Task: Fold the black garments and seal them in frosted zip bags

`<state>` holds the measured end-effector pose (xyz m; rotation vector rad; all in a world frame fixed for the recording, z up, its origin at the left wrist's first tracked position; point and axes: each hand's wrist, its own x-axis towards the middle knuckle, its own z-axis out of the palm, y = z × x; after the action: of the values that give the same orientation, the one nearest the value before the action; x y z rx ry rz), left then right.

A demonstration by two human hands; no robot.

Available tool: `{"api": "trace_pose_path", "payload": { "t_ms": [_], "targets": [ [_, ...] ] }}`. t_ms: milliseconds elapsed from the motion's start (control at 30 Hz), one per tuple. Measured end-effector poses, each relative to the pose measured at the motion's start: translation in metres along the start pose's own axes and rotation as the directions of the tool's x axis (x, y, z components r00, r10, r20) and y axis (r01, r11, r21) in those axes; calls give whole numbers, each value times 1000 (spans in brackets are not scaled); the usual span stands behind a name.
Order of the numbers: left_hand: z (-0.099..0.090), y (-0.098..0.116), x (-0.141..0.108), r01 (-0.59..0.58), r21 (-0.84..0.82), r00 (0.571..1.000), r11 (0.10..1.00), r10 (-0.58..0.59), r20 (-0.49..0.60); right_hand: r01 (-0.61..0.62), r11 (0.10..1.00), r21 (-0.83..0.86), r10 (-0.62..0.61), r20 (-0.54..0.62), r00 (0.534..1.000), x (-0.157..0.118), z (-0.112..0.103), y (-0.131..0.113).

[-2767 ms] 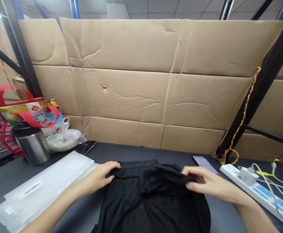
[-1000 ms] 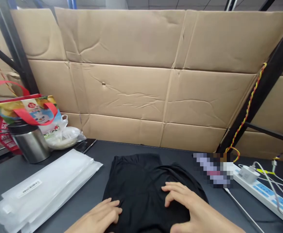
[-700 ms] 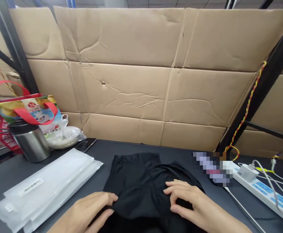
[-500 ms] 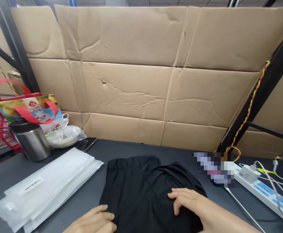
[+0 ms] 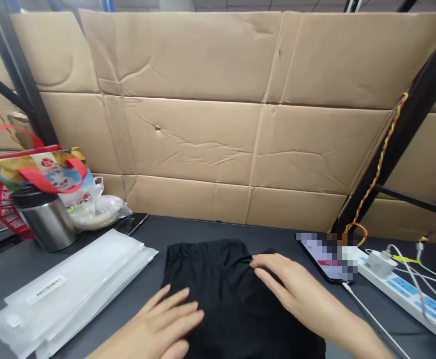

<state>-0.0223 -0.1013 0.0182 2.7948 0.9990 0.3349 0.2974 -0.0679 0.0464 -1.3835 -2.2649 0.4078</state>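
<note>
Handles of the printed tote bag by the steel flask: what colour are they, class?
The printed tote bag's handles are bright red, clearest in the head view.

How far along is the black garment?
Done: the black garment lies flat and gathered into a rough shape. In hand: the left hand and right hand are pressing on it. Left: it's not in the plastic bags lying beside it.

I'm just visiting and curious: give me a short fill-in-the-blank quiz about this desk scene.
1. The left hand and right hand rest on a ____ piece of clothing.
2. The steel flask stands in front of a printed tote bag with ____ handles.
3. The white power strip lies to the ____ of the phone.

Missing words: black; red; right.
</note>
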Motion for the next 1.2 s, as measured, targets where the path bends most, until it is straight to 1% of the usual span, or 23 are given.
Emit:
{"api": "trace_pose_path", "payload": {
  "t_ms": [33, 67, 100, 133, 167, 200, 267, 300, 367, 433, 500, 533, 567, 600, 700, 733, 767, 833, 967, 1200],
  "targets": [
    [-4, -1, 12, 96, 9, 995, 995, -96, -25, 28, 999, -28, -29, -31, 999, 11, 10, -3],
    [-3, -5, 26, 174, 30, 984, 984, -172, -42, 54, 997, -58, -55, -13, 998, 21, 20, -4],
    [2, -11, 40, 228, 56, 973, 972, -225, -49, 82, 993, -88, -80, 30, 996, 29, 32, -2],
    [10, -19, 52, 277, 85, 961, 957, -275, -32, 95, 989, -115, -88, 72, 994, 36, 42, 2],
    [19, -30, 63, 325, 119, 946, 938, -324, -32, 77, 987, -141, -65, 88, 994, 41, 51, 9],
    [29, -40, 72, 347, 145, 938, 927, -346, -33, 53, 985, -164, -38, 94, 995, 44, 58, 18],
    [46, -62, 82, 337, 176, 942, 925, -332, -54, -9, 981, -194, 25, 76, 997, 47, 65, 39],
    [52, -71, 85, 321, 181, 947, 930, -314, -67, -46, 977, -210, 59, 56, 997, 47, 65, 50],
    [55, -83, 87, 298, 173, 954, 939, -287, -85, -118, 965, -233, 129, 32, 991, 47, 61, 69],
    [52, -91, 88, 287, 130, 957, 949, -278, -85, -170, 959, -225, 182, 35, 983, 46, 56, 82],
    [46, -99, 91, 285, 46, 955, 957, -280, -99, -190, 966, -174, 200, 40, 979, 45, 51, 92],
    [42, -103, 93, 293, 5, 949, 956, -290, -125, -193, 972, -138, 199, 32, 980, 44, 49, 96],
    [40, -108, 95, 311, -26, 936, 950, -311, -166, -193, 976, -99, 195, 11, 981, 44, 47, 101],
    [38, -114, 97, 339, -46, 914, 940, -340, -222, -190, 980, -63, 189, -19, 982, 44, 45, 107],
    [39, -132, 101, 442, -68, 814, 894, -432, -388, -187, 982, 24, 188, -126, 974, 44, 42, 126],
    [41, -137, 100, 467, -77, 785, 881, -453, -422, -192, 980, 41, 197, -149, 969, 45, 42, 132],
    [44, -142, 100, 485, -84, 765, 870, -469, -442, -200, 978, 53, 207, -163, 965, 45, 43, 138],
    [52, -148, 97, 506, -93, 745, 857, -489, -453, -220, 973, 64, 228, -176, 958, 47, 47, 147],
    [63, -154, 93, 514, -105, 742, 851, -503, -444, -229, 971, 65, 237, -190, 953, 48, 55, 153],
    [61, -162, 89, 460, -133, 772, 878, -469, -429, -219, 974, 54, 225, -186, 956, 47, 55, 151]
  ]
}}
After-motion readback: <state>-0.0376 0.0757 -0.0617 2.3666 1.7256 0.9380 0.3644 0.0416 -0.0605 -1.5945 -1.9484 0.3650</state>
